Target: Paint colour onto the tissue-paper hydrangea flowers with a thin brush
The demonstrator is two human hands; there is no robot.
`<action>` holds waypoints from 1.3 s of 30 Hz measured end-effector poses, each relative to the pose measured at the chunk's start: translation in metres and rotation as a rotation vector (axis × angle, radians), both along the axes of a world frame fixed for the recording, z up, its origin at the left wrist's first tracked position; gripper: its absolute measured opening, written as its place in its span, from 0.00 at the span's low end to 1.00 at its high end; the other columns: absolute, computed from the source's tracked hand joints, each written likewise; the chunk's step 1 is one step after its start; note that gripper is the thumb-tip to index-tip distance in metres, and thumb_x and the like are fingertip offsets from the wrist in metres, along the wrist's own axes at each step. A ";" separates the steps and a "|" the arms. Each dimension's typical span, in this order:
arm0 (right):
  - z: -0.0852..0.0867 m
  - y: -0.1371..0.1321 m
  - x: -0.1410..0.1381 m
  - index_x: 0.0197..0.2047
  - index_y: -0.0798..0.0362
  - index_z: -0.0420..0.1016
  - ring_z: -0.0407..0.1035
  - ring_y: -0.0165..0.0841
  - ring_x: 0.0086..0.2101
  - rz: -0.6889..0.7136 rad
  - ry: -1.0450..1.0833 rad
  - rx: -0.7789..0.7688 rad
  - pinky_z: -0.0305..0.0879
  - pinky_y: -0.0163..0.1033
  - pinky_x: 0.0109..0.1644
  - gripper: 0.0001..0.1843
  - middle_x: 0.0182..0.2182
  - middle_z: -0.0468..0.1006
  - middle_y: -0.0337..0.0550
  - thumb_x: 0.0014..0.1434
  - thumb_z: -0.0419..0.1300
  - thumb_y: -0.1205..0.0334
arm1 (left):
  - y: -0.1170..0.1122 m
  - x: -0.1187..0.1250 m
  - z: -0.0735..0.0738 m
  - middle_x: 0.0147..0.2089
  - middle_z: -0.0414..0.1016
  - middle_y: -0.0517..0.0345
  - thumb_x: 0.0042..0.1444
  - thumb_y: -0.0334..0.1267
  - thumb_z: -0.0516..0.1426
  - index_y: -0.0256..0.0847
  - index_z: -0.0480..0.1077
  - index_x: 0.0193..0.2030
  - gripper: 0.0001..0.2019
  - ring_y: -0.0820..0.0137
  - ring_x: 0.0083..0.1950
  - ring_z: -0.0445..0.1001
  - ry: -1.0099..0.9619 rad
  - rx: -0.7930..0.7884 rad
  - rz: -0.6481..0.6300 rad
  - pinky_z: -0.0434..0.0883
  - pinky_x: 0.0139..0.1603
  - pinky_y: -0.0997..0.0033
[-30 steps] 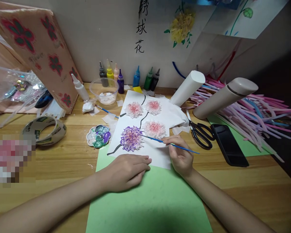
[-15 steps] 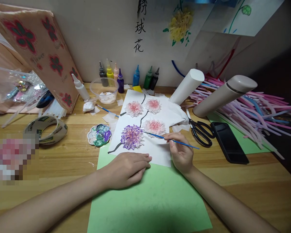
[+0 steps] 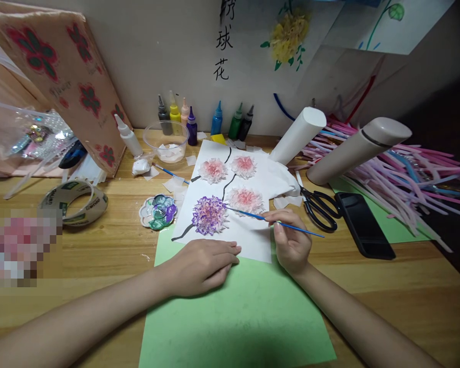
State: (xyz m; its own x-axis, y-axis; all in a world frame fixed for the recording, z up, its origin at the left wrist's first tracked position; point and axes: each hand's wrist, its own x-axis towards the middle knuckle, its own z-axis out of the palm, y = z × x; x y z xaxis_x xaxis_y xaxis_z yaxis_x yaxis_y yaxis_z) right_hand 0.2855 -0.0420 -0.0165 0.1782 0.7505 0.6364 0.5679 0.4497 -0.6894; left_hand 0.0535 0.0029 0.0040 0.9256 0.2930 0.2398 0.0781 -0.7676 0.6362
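Observation:
A blue paintbrush is pinched in the fingers of my right hand; its tip meets the right edge of a purple-tipped paper flower. My left hand lies flat with fingers stretched out across the lower edge of the white paper. Pink-and-white flowers, one beside the brush, also sit on this sheet, along with black painted stem strokes. Beneath it is a green sheet. Left of the paper stands a flower-shaped palette with green and purple paint in it.
Several paint bottles and a clear plastic bowl line the wall. A roll of tape lies at left. On the right are black-handled scissors, a phone, a grey flask, a white bottle and pink pipe cleaners.
My right hand and the paintbrush have shifted slightly to the right, the tip still at the purple flower's edge. My left hand stays in place. The view has moved a little.

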 end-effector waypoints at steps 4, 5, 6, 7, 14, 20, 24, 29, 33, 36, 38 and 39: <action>0.000 -0.001 0.000 0.41 0.47 0.73 0.73 0.39 0.37 0.069 -0.032 -0.033 0.70 0.48 0.41 0.08 0.34 0.79 0.44 0.63 0.53 0.65 | 0.000 0.000 -0.001 0.55 0.76 0.48 0.64 0.30 0.48 0.37 0.72 0.50 0.14 0.67 0.59 0.73 0.006 0.000 0.003 0.71 0.61 0.67; 0.001 -0.001 -0.001 0.41 0.47 0.73 0.73 0.39 0.37 0.079 -0.038 -0.047 0.70 0.47 0.41 0.09 0.35 0.79 0.44 0.62 0.53 0.65 | 0.000 0.000 -0.001 0.55 0.76 0.48 0.64 0.30 0.48 0.37 0.72 0.50 0.14 0.67 0.59 0.73 0.008 0.000 0.003 0.71 0.61 0.67; 0.001 -0.001 -0.001 0.42 0.47 0.73 0.73 0.38 0.37 0.079 -0.037 -0.056 0.70 0.47 0.42 0.09 0.35 0.79 0.44 0.62 0.53 0.66 | 0.000 0.000 -0.001 0.55 0.76 0.48 0.64 0.30 0.48 0.37 0.72 0.50 0.14 0.67 0.59 0.73 0.010 0.000 0.004 0.71 0.61 0.67; 0.002 0.000 -0.001 0.42 0.47 0.73 0.72 0.38 0.37 0.071 -0.031 -0.055 0.70 0.47 0.42 0.09 0.35 0.78 0.43 0.62 0.53 0.67 | 0.000 0.000 -0.001 0.55 0.76 0.48 0.64 0.30 0.48 0.37 0.72 0.50 0.14 0.67 0.59 0.73 0.011 -0.001 0.004 0.70 0.61 0.67; 0.002 -0.001 -0.001 0.42 0.47 0.73 0.72 0.38 0.37 0.079 -0.005 -0.018 0.69 0.47 0.42 0.09 0.35 0.78 0.43 0.62 0.53 0.67 | -0.001 0.000 -0.002 0.55 0.76 0.47 0.64 0.30 0.48 0.36 0.72 0.50 0.14 0.66 0.59 0.73 0.000 -0.004 0.003 0.70 0.61 0.67; 0.003 -0.001 -0.001 0.41 0.48 0.74 0.72 0.38 0.37 0.056 0.020 -0.006 0.69 0.46 0.41 0.09 0.34 0.78 0.43 0.62 0.53 0.67 | -0.001 0.000 -0.001 0.55 0.76 0.47 0.64 0.30 0.48 0.36 0.72 0.49 0.14 0.66 0.58 0.74 -0.001 -0.010 -0.002 0.70 0.61 0.67; 0.003 -0.001 -0.001 0.42 0.48 0.73 0.73 0.38 0.37 0.115 -0.056 -0.032 0.70 0.46 0.41 0.09 0.35 0.79 0.43 0.62 0.53 0.68 | 0.000 0.000 -0.001 0.55 0.76 0.47 0.65 0.30 0.47 0.37 0.71 0.49 0.13 0.66 0.59 0.74 -0.005 -0.006 -0.001 0.70 0.60 0.68; 0.002 -0.001 -0.001 0.42 0.48 0.73 0.72 0.38 0.37 0.092 -0.013 0.022 0.69 0.45 0.41 0.10 0.34 0.79 0.43 0.62 0.53 0.68 | 0.000 0.000 -0.001 0.55 0.76 0.47 0.65 0.30 0.47 0.36 0.71 0.50 0.14 0.66 0.59 0.73 0.005 -0.003 -0.007 0.70 0.60 0.68; 0.002 -0.001 0.000 0.42 0.48 0.73 0.72 0.38 0.37 0.103 -0.049 -0.017 0.70 0.46 0.41 0.10 0.35 0.79 0.43 0.62 0.53 0.68 | 0.000 0.000 0.000 0.55 0.76 0.47 0.64 0.30 0.47 0.36 0.72 0.50 0.14 0.66 0.59 0.73 0.012 -0.001 -0.004 0.70 0.60 0.67; 0.001 -0.001 0.000 0.42 0.48 0.73 0.72 0.38 0.37 0.078 -0.031 0.004 0.70 0.46 0.41 0.10 0.34 0.78 0.43 0.62 0.53 0.68 | -0.001 0.000 0.000 0.55 0.76 0.47 0.64 0.30 0.47 0.36 0.72 0.50 0.14 0.66 0.59 0.74 0.004 0.001 -0.005 0.71 0.60 0.67; 0.000 0.000 0.000 0.42 0.48 0.73 0.72 0.38 0.37 0.075 -0.026 -0.004 0.70 0.46 0.41 0.10 0.34 0.78 0.43 0.62 0.53 0.68 | -0.001 0.000 0.000 0.55 0.76 0.47 0.64 0.30 0.47 0.35 0.72 0.49 0.14 0.66 0.59 0.74 0.000 0.003 -0.004 0.71 0.60 0.67; 0.000 0.000 0.000 0.42 0.48 0.73 0.72 0.38 0.37 0.073 -0.022 -0.005 0.70 0.46 0.41 0.09 0.34 0.78 0.43 0.62 0.53 0.68 | 0.000 0.000 0.000 0.55 0.76 0.47 0.65 0.30 0.47 0.36 0.72 0.49 0.14 0.66 0.59 0.74 -0.002 0.003 -0.003 0.71 0.60 0.67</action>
